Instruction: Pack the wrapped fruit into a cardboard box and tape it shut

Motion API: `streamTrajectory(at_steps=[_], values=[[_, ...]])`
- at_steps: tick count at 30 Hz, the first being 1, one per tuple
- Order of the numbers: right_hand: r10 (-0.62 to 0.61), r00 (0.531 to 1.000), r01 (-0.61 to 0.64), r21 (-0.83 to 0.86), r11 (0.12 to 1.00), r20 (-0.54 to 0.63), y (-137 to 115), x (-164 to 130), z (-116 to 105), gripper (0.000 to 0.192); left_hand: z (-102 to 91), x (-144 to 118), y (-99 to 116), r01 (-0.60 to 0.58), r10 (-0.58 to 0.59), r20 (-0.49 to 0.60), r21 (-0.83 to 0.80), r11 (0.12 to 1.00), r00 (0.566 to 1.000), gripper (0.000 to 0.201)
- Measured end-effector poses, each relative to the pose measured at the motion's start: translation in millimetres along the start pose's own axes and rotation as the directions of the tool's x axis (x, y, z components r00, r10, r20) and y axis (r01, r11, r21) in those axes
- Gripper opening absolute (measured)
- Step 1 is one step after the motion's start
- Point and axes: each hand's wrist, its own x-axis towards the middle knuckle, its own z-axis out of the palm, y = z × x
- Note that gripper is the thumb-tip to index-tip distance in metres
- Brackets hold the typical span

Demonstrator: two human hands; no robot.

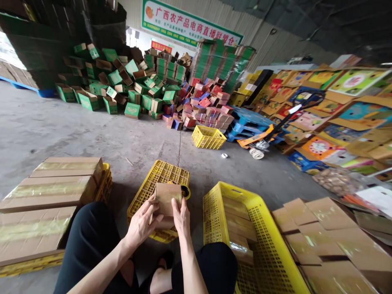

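Between my hands is a small brown cardboard box [167, 196], held above an upturned yellow plastic crate [171, 169] in front of my knees. My left hand [143, 220] grips its left side, fingers along the edge. My right hand [181, 215] holds the right side, with the thumb on the front face. A strip of tape shows on the box. Just behind it, partly hidden, a tape dispenser or roll with a dark ring [185, 192] rests on the crate. The underside of the box is hard to make out.
At left, long taped cartons [52, 192] lie on yellow crates. To my right stands a yellow crate [260, 212] holding small boxes, with more flat-topped boxes [330, 241] beyond. Farther off are a pallet jack [263, 141], blue pallets [251, 120] and heaped green boxes [131, 108].
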Motion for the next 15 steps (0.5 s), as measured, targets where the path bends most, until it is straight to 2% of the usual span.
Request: streamTrajectory(at_steps=[5,8,10,13,15], values=[[0.139,0.989,-0.135,0.084,0.987,-0.043,3.6,0.0,9.2,0.083,15.2,20.5,4.7,-0.139,0.124,0.123,0.116,0.984,0.985,0.057],[0.213,0.976,-0.201,0.199,0.959,-0.044,5.5,-0.1,13.5,0.087,31.0,26.3,9.2,-0.194,0.166,0.143,0.208,0.959,0.976,0.070],[0.294,0.956,-0.288,0.259,0.922,0.015,5.0,0.7,12.3,0.088,39.1,26.3,12.3,-0.198,0.167,0.134,0.261,0.945,0.977,0.073],[0.426,0.892,-0.452,0.317,0.834,0.151,2.0,2.7,6.6,0.091,44.2,24.3,14.8,-0.201,0.171,0.120,0.315,0.928,0.978,0.076],[0.467,0.860,-0.510,0.349,0.786,0.205,0.1,3.6,3.6,0.093,44.2,23.6,14.7,-0.207,0.174,0.127,0.326,0.922,0.977,0.077]])
